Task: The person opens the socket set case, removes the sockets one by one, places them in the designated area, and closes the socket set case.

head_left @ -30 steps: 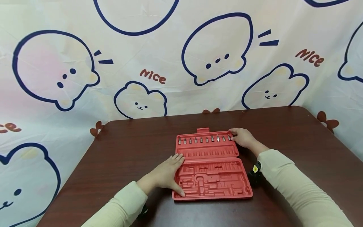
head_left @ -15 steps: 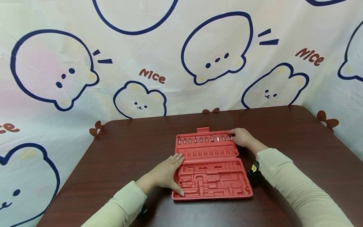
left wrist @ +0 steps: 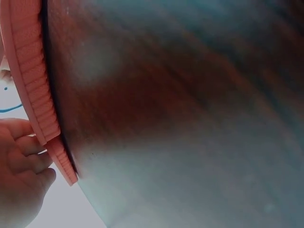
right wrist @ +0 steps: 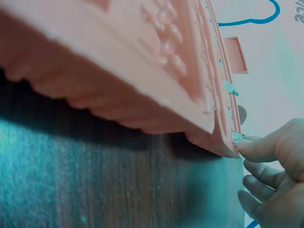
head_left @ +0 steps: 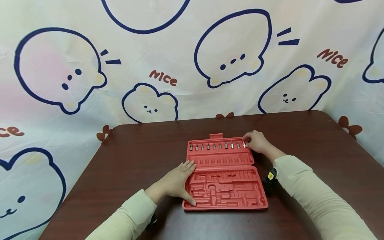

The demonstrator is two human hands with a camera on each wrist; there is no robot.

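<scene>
A red plastic tool case (head_left: 223, 196) lies unfolded on the table, its moulded slots showing. Along the far half runs a row of several silver bits (head_left: 214, 146). My left hand (head_left: 175, 180) rests on the case's left side, fingers spread, with the thumb near the front corner. At the far right corner, my right hand (head_left: 258, 142) pinches the rightmost bit (head_left: 244, 144) between thumb and finger. The right wrist view shows that bit (right wrist: 236, 137) at the thumb tip, partly hidden. In the left wrist view, the left hand (left wrist: 21, 166) touches the case's outer edge.
The dark brown wooden table (head_left: 135, 146) extends around the case on all sides. Behind it hangs a pale cloth (head_left: 192, 100) printed with cartoon bears. A red latch tab (head_left: 216, 136) sticks out from the case's far edge.
The right hand's fingers have shifted slightly at the rightmost bit, and more of that bit shows now. The left hand and the case stay put; the head view has moved a little.
</scene>
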